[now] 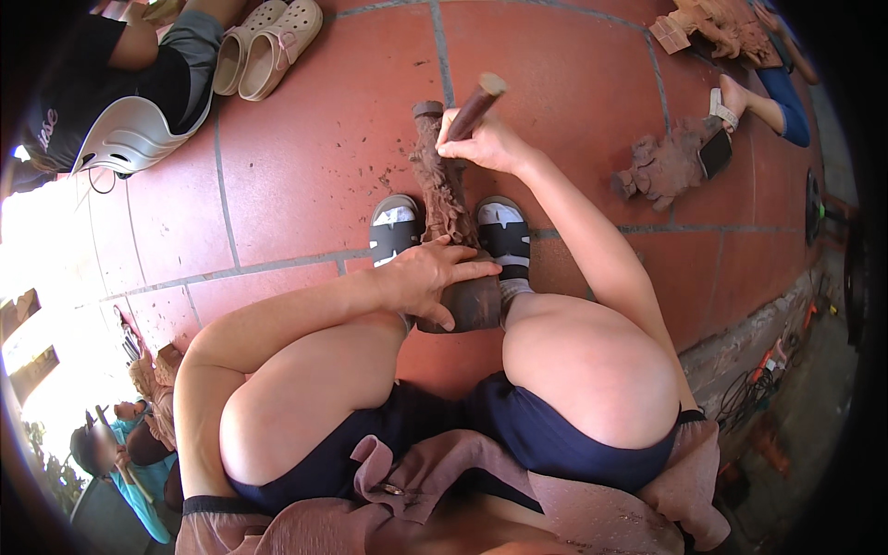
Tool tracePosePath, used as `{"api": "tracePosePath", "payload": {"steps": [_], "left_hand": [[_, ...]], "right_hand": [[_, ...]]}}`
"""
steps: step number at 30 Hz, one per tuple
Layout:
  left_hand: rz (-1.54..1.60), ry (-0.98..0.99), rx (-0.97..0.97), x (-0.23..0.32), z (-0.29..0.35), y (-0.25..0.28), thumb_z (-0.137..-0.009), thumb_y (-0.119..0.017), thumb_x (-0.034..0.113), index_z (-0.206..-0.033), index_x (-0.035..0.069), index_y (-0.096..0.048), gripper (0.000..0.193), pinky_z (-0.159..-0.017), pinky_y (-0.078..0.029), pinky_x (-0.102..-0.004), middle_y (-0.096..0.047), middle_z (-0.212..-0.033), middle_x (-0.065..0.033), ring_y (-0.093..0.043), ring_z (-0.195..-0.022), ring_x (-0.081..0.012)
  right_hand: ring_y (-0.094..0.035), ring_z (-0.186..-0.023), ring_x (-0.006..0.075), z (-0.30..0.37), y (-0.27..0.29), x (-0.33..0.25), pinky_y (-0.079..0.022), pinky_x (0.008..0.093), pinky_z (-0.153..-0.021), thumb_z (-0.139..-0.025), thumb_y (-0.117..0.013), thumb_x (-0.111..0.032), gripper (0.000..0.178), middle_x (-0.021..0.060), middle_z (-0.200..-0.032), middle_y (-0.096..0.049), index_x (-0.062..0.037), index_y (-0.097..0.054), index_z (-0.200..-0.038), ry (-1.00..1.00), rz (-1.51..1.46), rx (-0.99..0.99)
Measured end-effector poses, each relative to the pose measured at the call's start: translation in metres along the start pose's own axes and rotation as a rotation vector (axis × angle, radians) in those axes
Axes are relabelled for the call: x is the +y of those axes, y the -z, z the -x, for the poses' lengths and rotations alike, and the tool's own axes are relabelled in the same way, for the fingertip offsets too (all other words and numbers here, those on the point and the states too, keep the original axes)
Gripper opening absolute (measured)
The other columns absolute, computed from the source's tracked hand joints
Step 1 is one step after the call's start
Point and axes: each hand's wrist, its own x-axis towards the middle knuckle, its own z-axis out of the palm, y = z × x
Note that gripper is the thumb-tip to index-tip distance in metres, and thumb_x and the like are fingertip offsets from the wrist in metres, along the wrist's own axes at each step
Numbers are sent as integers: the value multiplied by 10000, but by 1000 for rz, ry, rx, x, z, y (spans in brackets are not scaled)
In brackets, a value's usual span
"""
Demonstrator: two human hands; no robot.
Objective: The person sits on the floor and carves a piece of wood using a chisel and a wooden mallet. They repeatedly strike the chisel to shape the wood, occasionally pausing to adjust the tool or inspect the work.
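Observation:
A brown wood carving (444, 190) with a knotted, deeply cut surface lies lengthwise on the floor between my sandalled feet. Its smooth block-like base (476, 310) is the end closest to me. My left hand (425, 276) rests across the carving just above that base, thumb and fingers spread. At the far end, my right hand (495, 146) is closed round a thick, round, dark brown handle (474, 111) with a pale end pointing up and away. The handle's lower end is hidden by my fingers and meets the carving's upper part, so its working tip cannot be made out.
Red floor tiles (555, 55) carry scattered dark chips. Beige clogs (273, 46) and a person by a pale grey seat (134, 134) are at upper left. Another carving (661, 166) lies right, near someone's bare foot (733, 100). Cables (740, 393) lie beyond a low ledge.

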Motion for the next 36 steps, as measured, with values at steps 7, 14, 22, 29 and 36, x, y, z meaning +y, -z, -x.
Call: {"api": "tracePosePath", "payload": {"steps": [7, 14, 22, 29, 36], "left_hand": [[499, 166, 351, -38, -10, 64, -758, -768, 134, -1280, 65, -528, 578, -823, -521, -335, -613, -1087, -111, -625, -942, -180], [503, 20, 727, -33, -33, 103, -803, -730, 116, -1171, 3, -556, 423, -792, -519, -303, -609, -984, -93, -632, -864, -184], [295, -54, 732, -61, -61, 158, -844, -695, 100, -1155, 30, -557, 347, -826, -508, -284, -628, -970, -27, -600, -902, -120], [1, 82, 604, -71, -81, 159, -770, -738, 132, -1164, 108, -579, 426, -778, -502, -336, -636, -922, -61, -610, -822, -191], [-215, 125, 511, -54, -101, 148, -780, -670, 135, -1195, 83, -506, 450, -790, -487, -448, -635, -991, -205, -603, -948, -397]], "right_hand": [[-615, -741, 109, 26, 12, 4, -497, 269, -703, -784, -687, -46, 95, 36, -803, -649, -50, -615, -846, -65, -236, 193], [-659, -758, 290, 33, -10, -42, -514, 368, -706, -784, -672, -172, 243, 159, -809, -667, -20, -637, -972, -5, 178, 95], [-646, -807, 166, -15, 14, 6, -509, 313, -754, -800, -691, -144, 219, 79, -857, -684, -6, -652, -965, -21, 110, 150], [-663, -830, 221, -25, 11, 15, -512, 354, -760, -742, -689, -231, 271, 94, -874, -696, -37, -666, -930, -41, 201, 154], [-635, -952, 199, -16, -3, 28, -493, 346, -830, -715, -731, -185, 307, 108, -949, -688, -40, -670, -978, -124, 93, 213]]}}
